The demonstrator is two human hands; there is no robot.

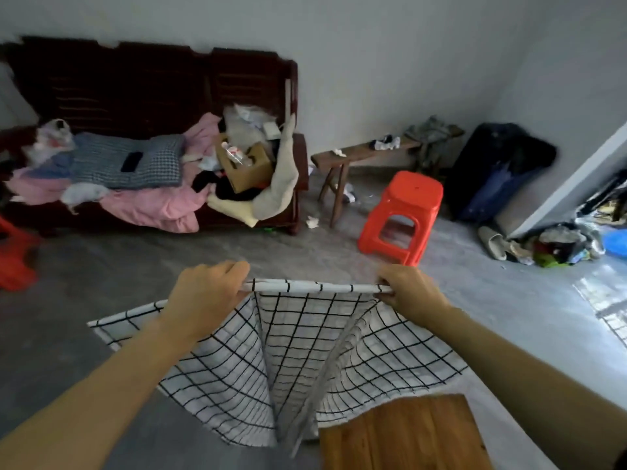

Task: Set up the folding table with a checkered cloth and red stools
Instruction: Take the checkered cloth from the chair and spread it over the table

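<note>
I hold a white cloth with a black check pattern up in the air by its top edge. My left hand grips the left end of that edge and my right hand pinches the right end. The cloth hangs down in folds and spreads out to both sides. Below it at the bottom right shows a wooden tabletop, partly covered by the cloth's lower edge. A red plastic stool stands on the floor beyond my right hand. Part of another red stool shows at the left edge.
A dark wooden sofa piled with clothes, bedding and a cardboard box stands against the far wall. A low wooden bench is to its right, then a dark suitcase. Shoes and clutter lie by a doorway at right. The floor is grey concrete.
</note>
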